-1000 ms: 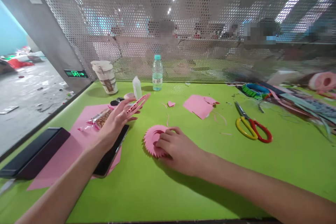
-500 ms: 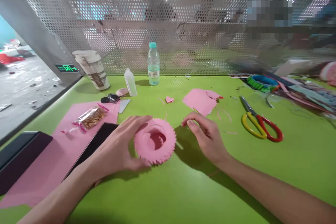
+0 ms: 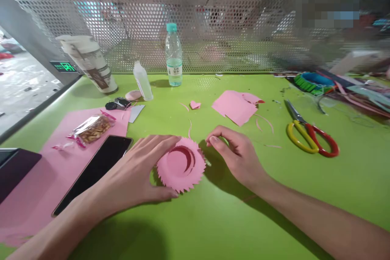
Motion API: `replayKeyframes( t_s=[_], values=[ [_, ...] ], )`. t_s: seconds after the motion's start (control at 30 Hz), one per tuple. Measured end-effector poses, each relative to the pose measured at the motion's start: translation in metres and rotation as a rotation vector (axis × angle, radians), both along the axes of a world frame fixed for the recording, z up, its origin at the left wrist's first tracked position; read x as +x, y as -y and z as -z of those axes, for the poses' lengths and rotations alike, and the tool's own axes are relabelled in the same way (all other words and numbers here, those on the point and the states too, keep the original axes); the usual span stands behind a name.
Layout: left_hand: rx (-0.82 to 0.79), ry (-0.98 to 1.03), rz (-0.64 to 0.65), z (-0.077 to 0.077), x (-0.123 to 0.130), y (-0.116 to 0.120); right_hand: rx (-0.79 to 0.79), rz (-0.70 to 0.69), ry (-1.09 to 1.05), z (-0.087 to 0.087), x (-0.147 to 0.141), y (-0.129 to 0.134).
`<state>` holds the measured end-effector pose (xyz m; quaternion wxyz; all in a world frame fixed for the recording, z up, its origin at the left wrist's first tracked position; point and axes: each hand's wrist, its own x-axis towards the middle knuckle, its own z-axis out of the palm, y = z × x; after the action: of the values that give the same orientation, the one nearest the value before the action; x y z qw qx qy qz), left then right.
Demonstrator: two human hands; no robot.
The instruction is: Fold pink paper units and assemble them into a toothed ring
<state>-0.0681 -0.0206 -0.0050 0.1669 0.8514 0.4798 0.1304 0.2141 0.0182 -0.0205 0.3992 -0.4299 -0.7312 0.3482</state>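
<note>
My left hand [image 3: 137,170] grips a round pink paper piece [image 3: 179,183] from its left side, fingers over the top edge and thumb at the bottom. The piece has a toothed rim and a round hollow in the middle with a dark red shaded gap. Just right of it, apart from it, is my right hand [image 3: 233,154], its fingers curled in and the thumb against the index finger; whatever they may hold is hidden. A small pale shiny item [image 3: 207,162] shows at the rim's right side. Beyond the hands lies a small folded pink paper heart [image 3: 195,105].
Scissors [image 3: 312,134] lie at right, beside pink paper scraps [image 3: 236,107]. A phone [image 3: 94,172] and a nut packet [image 3: 93,128] rest on pink paper at left. A cup [image 3: 91,65], white squeeze bottle [image 3: 142,81] and water bottle [image 3: 174,59] stand behind, near a perforated panel [image 3: 198,40].
The view has tilted down and shifted slightly. The pink paper piece has turned in my left hand, so its hollow looks different. My right hand stays beside it, curled.
</note>
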Motion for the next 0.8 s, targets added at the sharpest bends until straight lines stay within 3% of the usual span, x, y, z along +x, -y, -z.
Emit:
replayKeyframes(
  t_s=[0.8],
  values=[
    [-0.018, 0.003, -0.047, 0.0024, 0.0008, -0.0018, -0.039, -0.007, -0.005, 0.0002, -0.0012, -0.0001]
  ],
)
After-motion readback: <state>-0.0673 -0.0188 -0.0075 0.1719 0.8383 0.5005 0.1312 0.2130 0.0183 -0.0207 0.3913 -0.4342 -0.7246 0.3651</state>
